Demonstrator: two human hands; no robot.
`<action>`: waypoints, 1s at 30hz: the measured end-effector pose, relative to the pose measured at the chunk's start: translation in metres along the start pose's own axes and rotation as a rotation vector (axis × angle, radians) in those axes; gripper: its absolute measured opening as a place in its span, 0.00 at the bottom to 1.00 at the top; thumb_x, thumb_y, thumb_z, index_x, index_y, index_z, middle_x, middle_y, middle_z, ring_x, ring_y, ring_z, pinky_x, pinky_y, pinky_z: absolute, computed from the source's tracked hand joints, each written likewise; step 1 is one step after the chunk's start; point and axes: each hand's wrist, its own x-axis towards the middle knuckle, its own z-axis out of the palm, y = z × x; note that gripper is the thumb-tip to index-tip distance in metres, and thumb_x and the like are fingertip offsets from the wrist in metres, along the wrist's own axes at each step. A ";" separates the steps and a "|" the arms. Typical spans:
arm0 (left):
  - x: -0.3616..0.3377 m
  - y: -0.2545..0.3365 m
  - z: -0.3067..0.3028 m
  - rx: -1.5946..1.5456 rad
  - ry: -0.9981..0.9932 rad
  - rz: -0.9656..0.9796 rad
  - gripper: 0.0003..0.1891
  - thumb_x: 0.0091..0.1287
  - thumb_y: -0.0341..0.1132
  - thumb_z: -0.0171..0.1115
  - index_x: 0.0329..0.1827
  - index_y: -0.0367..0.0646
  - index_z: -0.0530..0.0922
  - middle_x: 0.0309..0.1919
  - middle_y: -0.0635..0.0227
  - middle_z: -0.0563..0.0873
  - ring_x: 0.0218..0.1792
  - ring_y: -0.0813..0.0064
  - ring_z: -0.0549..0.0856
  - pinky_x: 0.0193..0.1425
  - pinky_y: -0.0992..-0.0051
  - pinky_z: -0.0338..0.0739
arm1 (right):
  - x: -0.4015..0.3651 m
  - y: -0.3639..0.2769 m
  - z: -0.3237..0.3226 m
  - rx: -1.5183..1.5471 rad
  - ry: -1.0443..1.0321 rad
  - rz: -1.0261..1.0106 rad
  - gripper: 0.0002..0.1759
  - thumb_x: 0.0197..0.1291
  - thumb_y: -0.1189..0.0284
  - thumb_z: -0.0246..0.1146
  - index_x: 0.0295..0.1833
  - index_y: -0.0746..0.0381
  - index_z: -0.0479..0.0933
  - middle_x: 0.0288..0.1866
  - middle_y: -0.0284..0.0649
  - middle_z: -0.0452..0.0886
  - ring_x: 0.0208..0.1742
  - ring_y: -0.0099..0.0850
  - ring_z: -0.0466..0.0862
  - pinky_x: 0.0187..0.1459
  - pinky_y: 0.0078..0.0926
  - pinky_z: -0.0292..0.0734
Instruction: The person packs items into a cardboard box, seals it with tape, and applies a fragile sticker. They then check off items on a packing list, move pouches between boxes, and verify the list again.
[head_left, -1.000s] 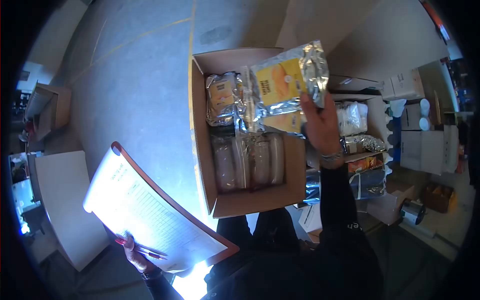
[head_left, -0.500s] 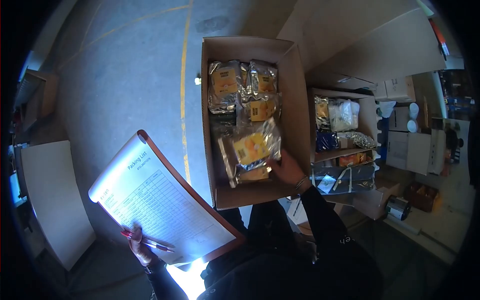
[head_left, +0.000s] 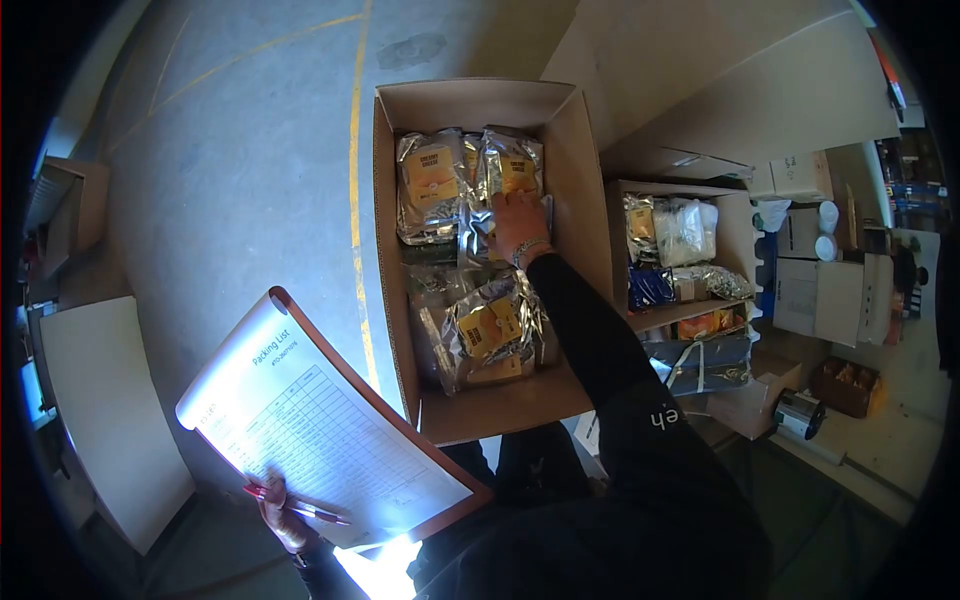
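Observation:
An open cardboard box point(head_left: 582, 160) holds several silvery pouches with yellow labels. My right hand point(head_left: 519, 222) reaches into it, on a pouch in the middle of its right side; the fingertips are partly hidden, and their grip cannot be made out. One labelled pouch point(head_left: 489, 330) lies tilted in the lower part of the box, below my right wrist. At the lower left, my left hand point(head_left: 282, 512) holds the edge of a clipboard with a printed packing list point(head_left: 320, 430), and a red and white pen point(head_left: 300, 506) lies across its fingers.
To the right stands a second open box point(head_left: 738, 215) with silver, clear and blue packs. Beyond it are cartons point(head_left: 800, 290) and a brown box point(head_left: 845, 388). A yellow line point(head_left: 356, 200) crosses the grey floor at the left. A pale panel point(head_left: 115, 410) stands far left.
My right hand has let go of the lower pouch, which now rests in the box, and has moved up to a pouch further back. The view has shifted slightly.

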 end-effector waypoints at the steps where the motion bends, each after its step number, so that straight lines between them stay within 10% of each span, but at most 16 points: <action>1: 0.001 0.000 -0.002 0.011 0.002 0.010 0.24 0.60 0.39 0.62 0.55 0.31 0.78 0.49 0.59 0.81 0.53 0.66 0.79 0.62 0.64 0.71 | 0.001 0.003 -0.003 0.024 -0.264 -0.035 0.22 0.59 0.63 0.69 0.56 0.61 0.77 0.48 0.46 0.83 0.50 0.47 0.84 0.53 0.44 0.79; 6: 0.001 -0.006 -0.008 -0.074 0.001 -0.035 0.25 0.60 0.38 0.63 0.57 0.30 0.77 0.51 0.59 0.82 0.54 0.66 0.79 0.63 0.63 0.71 | -0.044 0.014 -0.087 0.312 0.167 -0.153 0.13 0.62 0.63 0.67 0.43 0.61 0.78 0.36 0.44 0.83 0.39 0.44 0.85 0.41 0.39 0.80; 12: 0.007 -0.009 -0.001 -0.098 -0.013 -0.033 0.27 0.60 0.36 0.63 0.60 0.29 0.75 0.53 0.58 0.82 0.55 0.65 0.79 0.64 0.64 0.70 | -0.070 0.017 -0.132 0.509 -0.684 -0.372 0.23 0.63 0.52 0.68 0.45 0.63 0.81 0.35 0.46 0.82 0.36 0.43 0.83 0.40 0.39 0.78; 15: 0.001 -0.006 -0.014 -0.091 -0.015 -0.022 0.27 0.60 0.36 0.63 0.61 0.29 0.75 0.53 0.57 0.82 0.55 0.65 0.79 0.65 0.63 0.70 | -0.079 0.002 -0.089 0.497 -0.641 -0.397 0.26 0.61 0.50 0.68 0.47 0.64 0.81 0.40 0.49 0.83 0.42 0.46 0.83 0.46 0.40 0.79; 20: 0.000 -0.007 -0.015 -0.088 0.020 -0.062 0.27 0.60 0.36 0.62 0.61 0.30 0.75 0.54 0.58 0.82 0.56 0.64 0.79 0.66 0.62 0.69 | 0.000 -0.030 -0.015 0.402 0.024 0.076 0.28 0.60 0.58 0.70 0.56 0.69 0.75 0.46 0.53 0.82 0.51 0.48 0.83 0.52 0.45 0.80; 26: 0.002 -0.012 -0.026 -0.065 0.022 -0.053 0.26 0.60 0.37 0.62 0.60 0.30 0.76 0.53 0.58 0.82 0.55 0.65 0.79 0.65 0.63 0.70 | 0.052 -0.069 0.010 0.623 0.065 0.542 0.28 0.57 0.55 0.71 0.52 0.68 0.77 0.45 0.56 0.84 0.47 0.53 0.85 0.48 0.48 0.79; 30: 0.003 -0.020 -0.042 -0.109 0.020 -0.061 0.32 0.61 0.38 0.64 0.68 0.33 0.67 0.55 0.52 0.81 0.55 0.57 0.81 0.65 0.57 0.73 | 0.059 -0.028 -0.013 0.828 0.022 0.351 0.24 0.58 0.57 0.70 0.47 0.68 0.81 0.38 0.51 0.87 0.41 0.43 0.88 0.45 0.41 0.81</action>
